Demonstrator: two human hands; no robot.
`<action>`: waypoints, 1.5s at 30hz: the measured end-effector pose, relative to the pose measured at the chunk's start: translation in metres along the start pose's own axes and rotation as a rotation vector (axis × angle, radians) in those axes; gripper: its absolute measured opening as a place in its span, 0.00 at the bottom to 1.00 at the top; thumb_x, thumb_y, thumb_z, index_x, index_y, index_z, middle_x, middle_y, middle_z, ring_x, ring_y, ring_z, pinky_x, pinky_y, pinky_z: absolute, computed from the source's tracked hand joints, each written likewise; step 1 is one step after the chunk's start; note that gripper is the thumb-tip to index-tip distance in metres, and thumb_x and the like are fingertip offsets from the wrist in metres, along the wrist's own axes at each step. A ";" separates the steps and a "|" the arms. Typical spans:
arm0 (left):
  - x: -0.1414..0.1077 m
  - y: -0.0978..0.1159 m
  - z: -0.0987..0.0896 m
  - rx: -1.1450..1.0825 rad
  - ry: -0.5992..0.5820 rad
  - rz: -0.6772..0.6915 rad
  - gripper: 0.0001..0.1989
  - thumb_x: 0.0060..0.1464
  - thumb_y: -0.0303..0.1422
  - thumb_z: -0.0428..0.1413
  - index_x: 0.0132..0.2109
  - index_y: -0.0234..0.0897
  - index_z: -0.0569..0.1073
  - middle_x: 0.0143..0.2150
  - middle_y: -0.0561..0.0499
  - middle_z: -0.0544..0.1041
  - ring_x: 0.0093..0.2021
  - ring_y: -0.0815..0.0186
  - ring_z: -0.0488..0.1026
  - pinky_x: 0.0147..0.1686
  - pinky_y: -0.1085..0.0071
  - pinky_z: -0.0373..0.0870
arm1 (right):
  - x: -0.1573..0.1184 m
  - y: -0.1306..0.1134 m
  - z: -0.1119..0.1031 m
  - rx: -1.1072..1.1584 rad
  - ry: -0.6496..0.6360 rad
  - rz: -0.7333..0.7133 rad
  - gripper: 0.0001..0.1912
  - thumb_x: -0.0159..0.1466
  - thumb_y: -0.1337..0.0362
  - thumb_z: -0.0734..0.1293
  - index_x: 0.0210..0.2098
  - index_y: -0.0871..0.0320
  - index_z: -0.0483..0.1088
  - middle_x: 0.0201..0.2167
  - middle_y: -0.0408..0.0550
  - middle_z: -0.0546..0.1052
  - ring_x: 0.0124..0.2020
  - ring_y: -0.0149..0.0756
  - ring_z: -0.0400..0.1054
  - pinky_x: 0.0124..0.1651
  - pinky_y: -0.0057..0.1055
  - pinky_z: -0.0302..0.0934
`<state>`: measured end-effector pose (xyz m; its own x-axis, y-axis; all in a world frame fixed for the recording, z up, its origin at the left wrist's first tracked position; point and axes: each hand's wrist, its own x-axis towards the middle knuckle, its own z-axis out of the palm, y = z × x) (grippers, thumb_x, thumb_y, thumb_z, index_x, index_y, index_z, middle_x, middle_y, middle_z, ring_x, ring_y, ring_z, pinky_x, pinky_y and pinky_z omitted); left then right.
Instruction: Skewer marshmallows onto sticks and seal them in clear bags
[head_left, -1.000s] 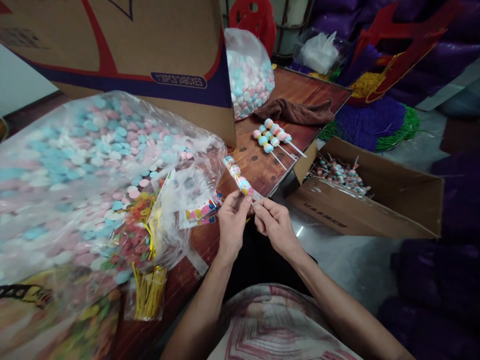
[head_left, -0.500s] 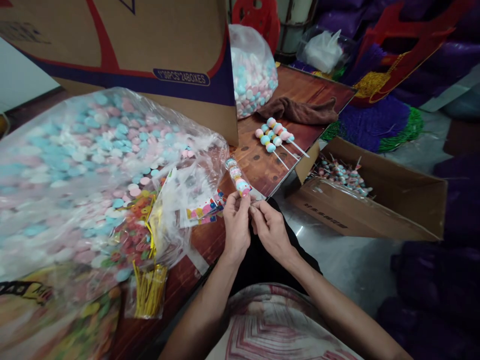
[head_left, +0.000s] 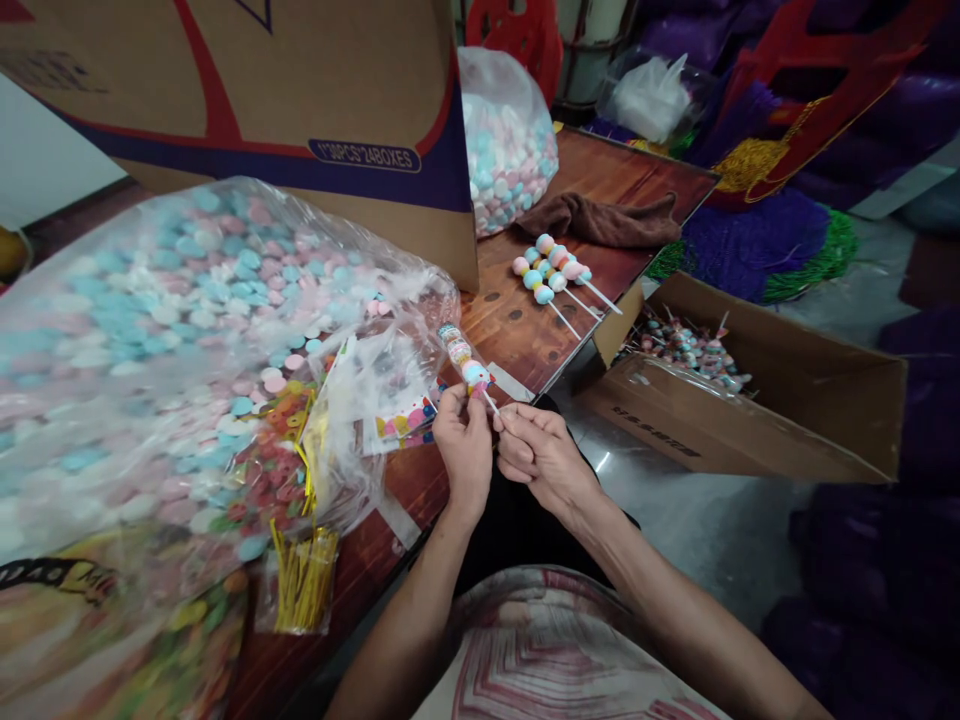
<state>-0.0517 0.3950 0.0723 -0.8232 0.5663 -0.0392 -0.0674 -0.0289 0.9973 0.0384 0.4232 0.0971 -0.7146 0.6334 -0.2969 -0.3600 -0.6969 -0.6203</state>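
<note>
A marshmallow skewer [head_left: 465, 362] in a clear printed wrapper points up and left from my hands. My left hand [head_left: 463, 440] pinches the lower end of its wrapper. On the white stick below, the fingers of my right hand [head_left: 536, 445] are closed. Several unwrapped marshmallow skewers [head_left: 551, 270] lie on the wooden table [head_left: 517, 330] beyond. Left of my hands are printed clear wrappers [head_left: 401, 420]. A small packet of gold twist ties [head_left: 306, 580] lies nearer to me, at the table's edge.
A big clear bag of pastel marshmallows [head_left: 187, 300] covers the left side, before a large carton [head_left: 300, 90]. Another marshmallow bag [head_left: 506, 140] and a brown cloth [head_left: 600, 220] are at the back. An open cardboard box [head_left: 750, 430] at right holds wrapped skewers.
My right hand has shifted slightly along the stick, away from my left hand, so the white stick now shows between them. The wrapped skewer has moved slightly left.
</note>
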 end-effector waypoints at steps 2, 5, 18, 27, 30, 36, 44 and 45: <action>0.001 0.003 0.003 -0.137 0.010 -0.140 0.08 0.52 0.35 0.62 0.33 0.37 0.71 0.28 0.56 0.72 0.27 0.72 0.67 0.31 0.74 0.63 | 0.001 -0.002 0.001 0.151 -0.067 0.088 0.12 0.59 0.63 0.76 0.31 0.62 0.70 0.13 0.29 0.56 0.13 0.19 0.36 0.14 0.16 0.42; 0.003 0.009 0.010 -0.429 -0.015 -0.397 0.13 0.45 0.37 0.66 0.32 0.36 0.71 0.28 0.56 0.72 0.27 0.73 0.67 0.31 0.75 0.63 | 0.004 -0.003 0.001 0.326 -0.141 0.155 0.08 0.58 0.69 0.74 0.30 0.63 0.70 0.12 0.28 0.54 0.13 0.19 0.32 0.13 0.15 0.43; -0.006 0.017 -0.011 0.415 -0.244 0.404 0.10 0.55 0.27 0.57 0.26 0.39 0.67 0.27 0.53 0.67 0.30 0.67 0.63 0.34 0.70 0.60 | 0.006 -0.013 -0.025 -0.685 0.143 -0.393 0.13 0.68 0.59 0.66 0.28 0.58 0.67 0.18 0.36 0.60 0.18 0.26 0.50 0.22 0.23 0.48; -0.004 0.008 -0.019 0.338 -0.036 0.298 0.07 0.60 0.36 0.56 0.34 0.41 0.69 0.31 0.53 0.68 0.33 0.65 0.64 0.38 0.68 0.62 | -0.007 0.000 -0.011 -1.377 0.058 -0.674 0.11 0.72 0.66 0.55 0.35 0.56 0.65 0.25 0.43 0.69 0.23 0.31 0.61 0.31 0.28 0.54; -0.005 0.004 -0.016 0.370 -0.022 0.318 0.06 0.59 0.36 0.58 0.39 0.41 0.69 0.35 0.51 0.72 0.35 0.64 0.68 0.39 0.68 0.64 | -0.006 0.004 -0.010 -1.452 0.110 -0.725 0.13 0.73 0.65 0.55 0.34 0.56 0.65 0.23 0.44 0.69 0.22 0.32 0.61 0.28 0.28 0.51; -0.003 0.007 -0.016 0.436 0.002 0.396 0.03 0.61 0.32 0.54 0.43 0.40 0.71 0.39 0.48 0.75 0.39 0.63 0.72 0.42 0.67 0.66 | -0.005 0.006 -0.009 -1.547 0.103 -0.753 0.15 0.74 0.64 0.54 0.32 0.56 0.64 0.21 0.44 0.69 0.20 0.33 0.61 0.26 0.29 0.48; -0.017 0.000 -0.021 0.197 -0.145 0.253 0.06 0.59 0.36 0.58 0.41 0.41 0.72 0.37 0.49 0.75 0.37 0.64 0.73 0.40 0.68 0.70 | 0.001 0.005 -0.016 -1.380 0.178 -0.718 0.11 0.74 0.64 0.55 0.38 0.56 0.66 0.27 0.47 0.74 0.25 0.34 0.68 0.30 0.28 0.57; -0.018 0.001 -0.022 0.136 -0.154 0.198 0.07 0.58 0.37 0.59 0.41 0.41 0.71 0.37 0.50 0.74 0.36 0.65 0.73 0.39 0.69 0.70 | 0.001 0.006 -0.016 -1.371 0.177 -0.722 0.11 0.73 0.64 0.56 0.38 0.57 0.67 0.28 0.48 0.75 0.25 0.35 0.69 0.31 0.29 0.58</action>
<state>-0.0497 0.3667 0.0727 -0.7170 0.6793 0.1564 0.1711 -0.0460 0.9842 0.0453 0.4247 0.0817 -0.5254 0.7849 0.3284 0.2891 0.5277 -0.7987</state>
